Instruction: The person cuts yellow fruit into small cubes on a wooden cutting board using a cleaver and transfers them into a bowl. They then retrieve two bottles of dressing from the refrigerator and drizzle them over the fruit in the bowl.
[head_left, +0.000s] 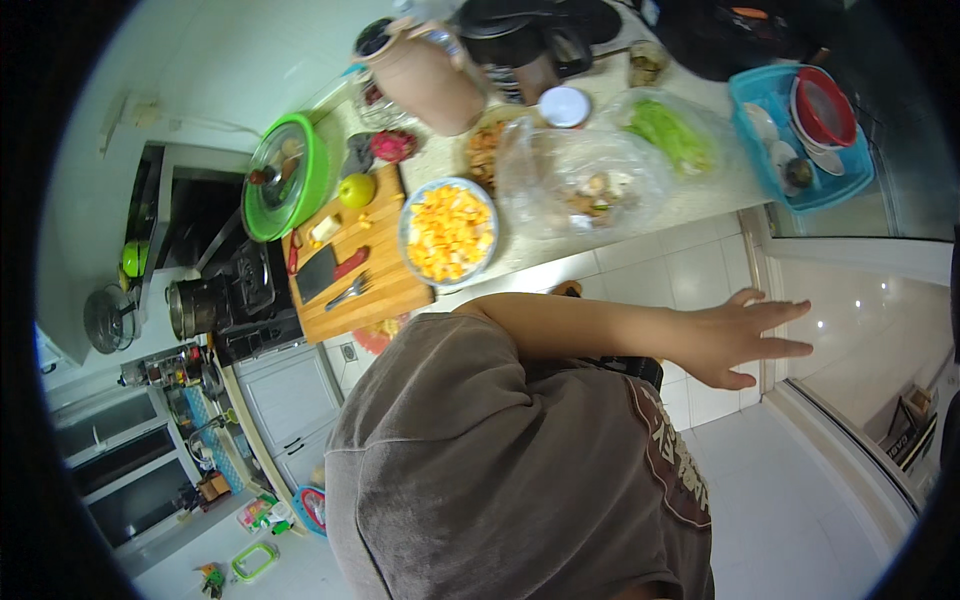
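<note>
My left hand (750, 341) is stretched out over the floor by a doorway, fingers spread, holding nothing. My right hand is out of view. On the counter to my left, a blue-rimmed bowl (448, 232) of diced yellow-orange fruit stands beside a wooden cutting board (390, 274). A cleaver (316, 274), a fork (349, 291), a red-handled knife (292, 252), a dark red piece (352, 262), a pale cut piece (325, 228) and a yellow-green round fruit (358, 190) lie on the board. A dragon fruit (394, 145) is behind it.
A green basin (319, 176) with a glass lid, a pink jug (427, 75), plastic bags (517, 172) of food, leafy greens (671, 135) and a blue tub (750, 169) of dishes line the counter. A stove with a pot (193, 309) stands beyond the board. A door frame (776, 277) is near my hand.
</note>
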